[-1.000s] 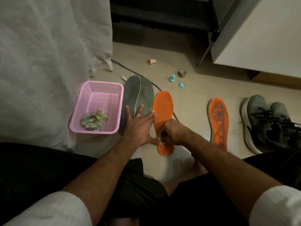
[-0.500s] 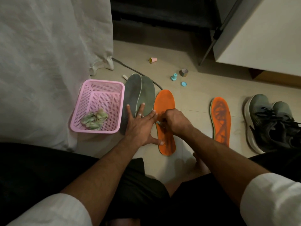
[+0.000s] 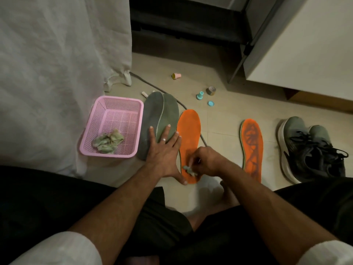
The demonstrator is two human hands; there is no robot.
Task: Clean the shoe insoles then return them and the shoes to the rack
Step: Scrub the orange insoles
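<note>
now wiping orange insole heel with wad pinched in right hand; left hand flat, fingers spread across grey insoles.

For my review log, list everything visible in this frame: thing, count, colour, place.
basket: 1, pink, floor left
used wipes: crumpled wad, pale green, inside basket
grey insoles: 2, overlapping, beside basket
clean orange insole: 1, centre floor
dirty orange insole: 1, dark marks, further right
shoes: 2, grey-black, far right
small caps: about four, pink, teal, grey, floor beyond the insoles
cable: 1, grey, floor
white cloth: 1, hanging at left
wipe: 1, pale, on the clean insole's heel
left hand: flat on grey insoles
right hand: pinches wipe
</note>
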